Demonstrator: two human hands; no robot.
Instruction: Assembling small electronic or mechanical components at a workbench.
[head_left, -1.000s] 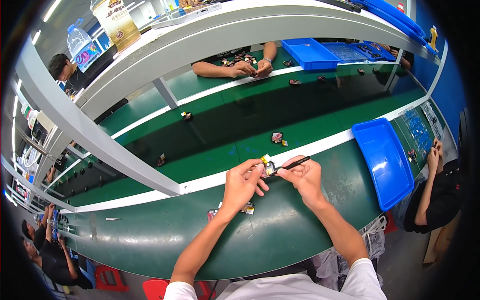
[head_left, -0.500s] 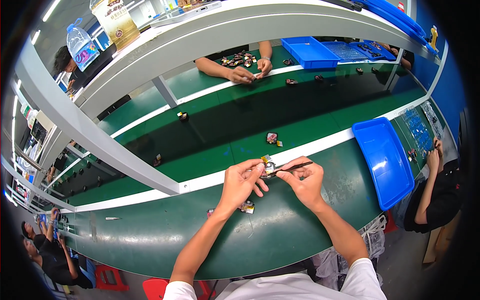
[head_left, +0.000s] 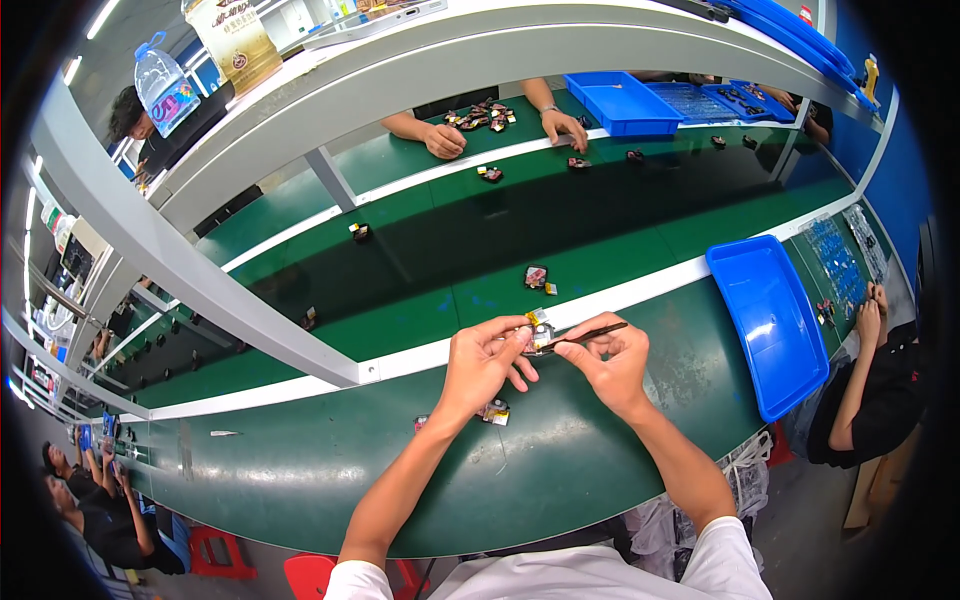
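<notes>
Slender dark tweezers (head_left: pixel 585 336), long axis near-horizontal, tip toward left, pinched in right hand (head_left: pixel 608 362); small silver-and-yellow component (head_left: pixel 540 330) gripped by left hand (head_left: pixel 482 362) fingertips, above green table (head_left: pixel 300 470).

Green bench (head_left: pixel 300 470), grey overhead shelf (head_left: pixel 330 100)

Small part (head_left: pixel 538 330) between both hands, tray (head_left: pixel 775 330) to their right, conveyor belt (head_left: pixel 420 250) behind, bench (head_left: pixel 330 470) beneath.

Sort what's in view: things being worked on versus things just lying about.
In hand: left hand holds small part; right hand holds thin dark tool.
Lying about: blue tray, part on belt, part under hands.
</notes>
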